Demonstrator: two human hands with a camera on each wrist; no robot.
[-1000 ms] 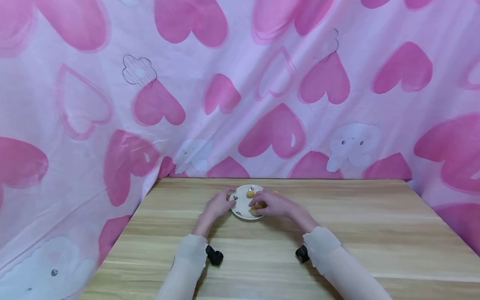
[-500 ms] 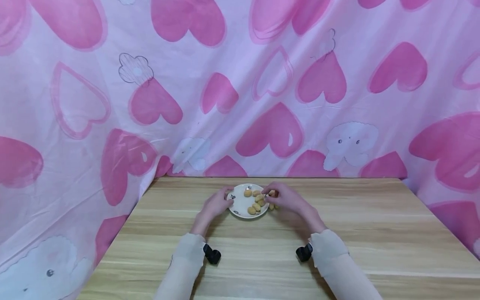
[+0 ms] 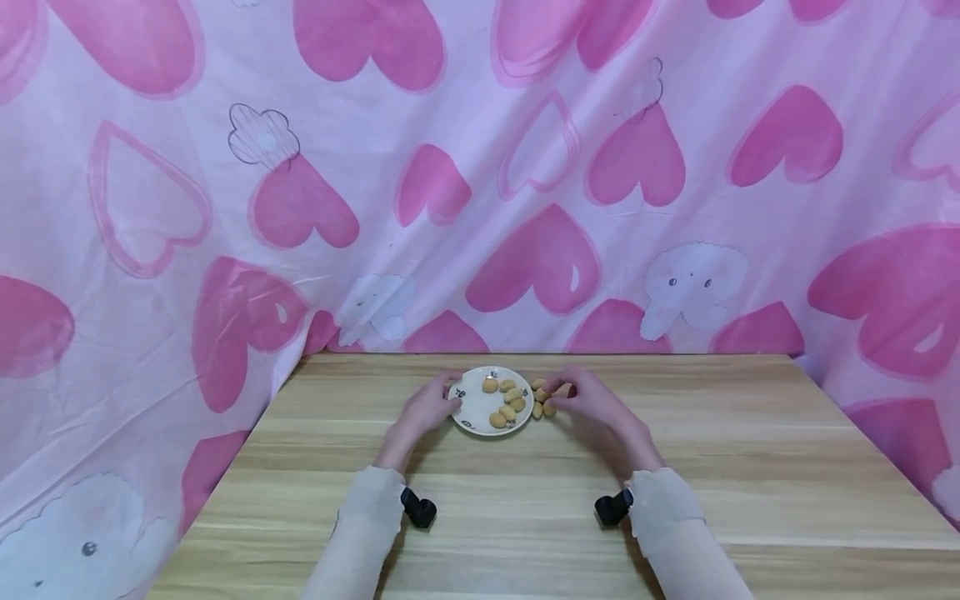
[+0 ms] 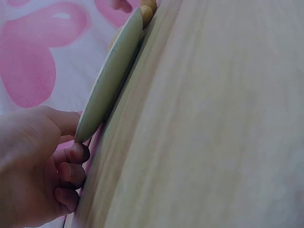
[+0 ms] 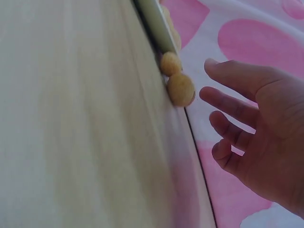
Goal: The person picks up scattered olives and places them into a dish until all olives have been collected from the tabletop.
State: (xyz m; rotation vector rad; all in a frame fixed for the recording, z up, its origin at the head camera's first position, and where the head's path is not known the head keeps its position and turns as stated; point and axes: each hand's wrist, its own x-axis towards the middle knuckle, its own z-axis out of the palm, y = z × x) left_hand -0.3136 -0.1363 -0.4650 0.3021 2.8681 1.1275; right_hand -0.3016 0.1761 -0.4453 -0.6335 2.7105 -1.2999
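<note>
A white plate (image 3: 474,412) with small dark prints stands at the back of the table. Its rim sits between the thumb and fingers of my left hand (image 3: 429,407), which holds it at the left side; the left wrist view shows the fingertips at the plate's edge (image 4: 107,90). On the plate, mostly to the right, lie several small tan, rounded, nut-like pieces (image 3: 513,395). More such pieces (image 5: 181,89) lie on the table against the plate's right side. My right hand (image 3: 592,398) hovers over them, fingers apart and loosely bent; nothing is held in it (image 5: 266,118).
The wooden table (image 3: 510,517) runs back to a pink heart-printed cloth (image 3: 540,258), which hangs behind and along the left. A black wrist camera (image 3: 418,508) sits at the left cuff, another camera (image 3: 615,507) at the right cuff.
My right hand has moved right, from over the plate to over the pieces beside it, uncovering the pieces on the plate. The left hand stays at the rim.
</note>
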